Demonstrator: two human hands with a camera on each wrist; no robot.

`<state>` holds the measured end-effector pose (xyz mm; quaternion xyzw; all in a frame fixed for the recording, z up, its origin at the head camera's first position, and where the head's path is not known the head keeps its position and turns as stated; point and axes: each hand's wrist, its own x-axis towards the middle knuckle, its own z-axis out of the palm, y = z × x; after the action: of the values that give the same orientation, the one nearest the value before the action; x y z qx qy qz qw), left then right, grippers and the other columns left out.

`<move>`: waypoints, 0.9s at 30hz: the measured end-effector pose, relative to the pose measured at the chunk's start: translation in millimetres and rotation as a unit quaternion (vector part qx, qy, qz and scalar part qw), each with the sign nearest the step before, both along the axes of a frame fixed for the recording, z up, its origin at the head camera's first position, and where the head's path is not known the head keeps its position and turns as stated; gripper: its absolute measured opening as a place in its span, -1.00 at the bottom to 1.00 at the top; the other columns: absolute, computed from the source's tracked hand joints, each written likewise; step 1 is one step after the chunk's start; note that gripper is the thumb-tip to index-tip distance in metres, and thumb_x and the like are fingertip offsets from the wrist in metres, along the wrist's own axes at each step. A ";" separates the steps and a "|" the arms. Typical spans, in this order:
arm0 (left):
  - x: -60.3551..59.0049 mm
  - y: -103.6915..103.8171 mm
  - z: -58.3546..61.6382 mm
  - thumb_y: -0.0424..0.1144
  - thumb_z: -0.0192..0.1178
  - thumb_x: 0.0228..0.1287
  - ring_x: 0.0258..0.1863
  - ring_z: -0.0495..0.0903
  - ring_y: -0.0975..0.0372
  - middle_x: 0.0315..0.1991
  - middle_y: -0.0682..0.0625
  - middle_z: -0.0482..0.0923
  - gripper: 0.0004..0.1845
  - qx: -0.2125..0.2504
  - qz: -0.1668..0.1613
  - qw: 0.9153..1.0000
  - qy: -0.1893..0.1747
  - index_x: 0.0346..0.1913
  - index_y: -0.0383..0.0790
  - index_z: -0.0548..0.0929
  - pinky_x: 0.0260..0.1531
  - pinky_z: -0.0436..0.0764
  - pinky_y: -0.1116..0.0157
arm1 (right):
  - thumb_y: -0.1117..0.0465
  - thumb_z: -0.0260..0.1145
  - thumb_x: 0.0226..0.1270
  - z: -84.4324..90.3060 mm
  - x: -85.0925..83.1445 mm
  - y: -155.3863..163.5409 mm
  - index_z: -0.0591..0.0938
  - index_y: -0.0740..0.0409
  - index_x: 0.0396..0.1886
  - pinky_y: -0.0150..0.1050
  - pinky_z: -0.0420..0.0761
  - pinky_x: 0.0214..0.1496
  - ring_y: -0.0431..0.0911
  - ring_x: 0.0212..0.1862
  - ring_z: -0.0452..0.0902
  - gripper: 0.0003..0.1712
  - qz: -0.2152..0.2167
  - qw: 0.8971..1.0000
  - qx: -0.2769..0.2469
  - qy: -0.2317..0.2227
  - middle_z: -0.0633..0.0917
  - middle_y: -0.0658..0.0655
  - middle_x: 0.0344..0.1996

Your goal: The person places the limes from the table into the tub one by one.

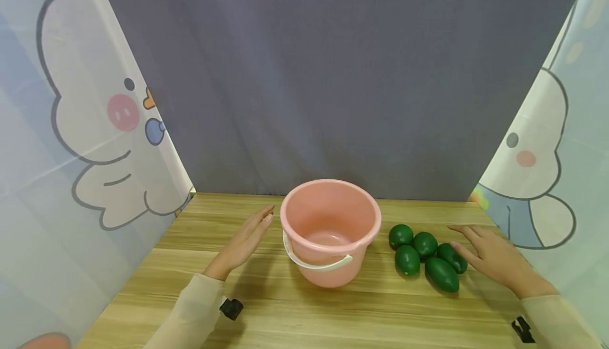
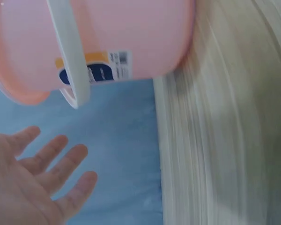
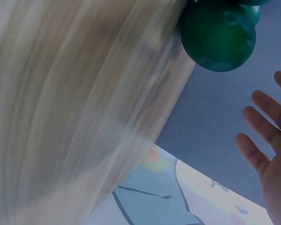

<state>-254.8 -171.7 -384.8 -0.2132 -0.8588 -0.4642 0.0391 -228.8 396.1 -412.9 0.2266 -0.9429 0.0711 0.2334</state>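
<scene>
In the left wrist view, the pink bucket [image 2: 145, 33] is being cut off by the top edge, and part of its printed label [image 2: 103, 71] is being hidden by the white handle [image 2: 71, 51]; the lettering is being lost to blur. In the right wrist view, both the right hand [image 1: 495, 256] and the green egg-shaped pieces [image 1: 425, 245] are being cropped by the edges. From the head, the piece nearest that hand is being partly covered by its thumb, so whether it is being touched cannot be told. The smooth, plastic-looking bucket, round with a thick rim, is being supported upright on the wood-grained table [image 1: 380, 317], its curved handle being hung low across the front. Five glossy, dark green pieces, some rounder and some longer, are being grouped closely to the bucket's right. A backdrop is being formed by a plain grey cloth [image 1: 333, 74] with soft folds. The left hand [image 1: 245, 240] is being held just beside the bucket, apart from it, its fingers being extended and slightly parted. The right hand is being held beside the green pieces, its fingers being spread loosely.
</scene>
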 end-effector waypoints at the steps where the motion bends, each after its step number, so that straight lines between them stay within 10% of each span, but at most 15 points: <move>1: 0.4 0.8 0.7 0.17 -0.25 0.61 0.46 0.16 -0.08 0.51 -0.15 0.16 -0.35 0.006 0.001 1.000 -0.005 0.55 -0.11 0.18 0.41 0.17 -0.25 | 0.07 0.38 0.37 0.0 -0.3 -0.6 0.55 0.18 0.23 0.27 0.63 -0.14 0.28 -0.06 0.61 -0.48 0.001 1.000 0.001 0.002 0.65 0.31 0.04; 12: 3.3 16.6 10.2 0.20 -0.11 0.56 0.33 0.38 -0.02 0.39 -0.08 0.36 -0.38 0.086 0.023 0.994 -0.057 0.46 -0.11 0.36 0.33 0.38 -0.14 | 0.07 0.42 0.31 2.4 -7.7 -9.2 0.54 0.19 0.23 0.25 0.63 -0.16 0.24 -0.12 0.62 -0.44 0.033 0.999 0.000 0.031 0.67 0.28 -0.03; 27: 8.9 25.7 21.5 0.09 -0.04 0.57 0.11 0.54 0.02 0.31 -0.25 0.35 -0.40 0.245 -0.049 0.954 -0.166 0.45 -0.22 0.29 0.20 0.58 0.02 | 0.10 0.49 0.23 0.9 -14.6 -19.4 0.55 0.16 0.23 0.23 0.65 -0.20 0.19 -0.17 0.64 -0.40 0.060 0.997 0.003 0.050 0.68 0.25 -0.05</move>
<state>-245.9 -146.0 -363.3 -0.1589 -0.7019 -0.6902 -0.0759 -243.4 376.8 -412.0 0.2869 -0.9150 0.0710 0.2746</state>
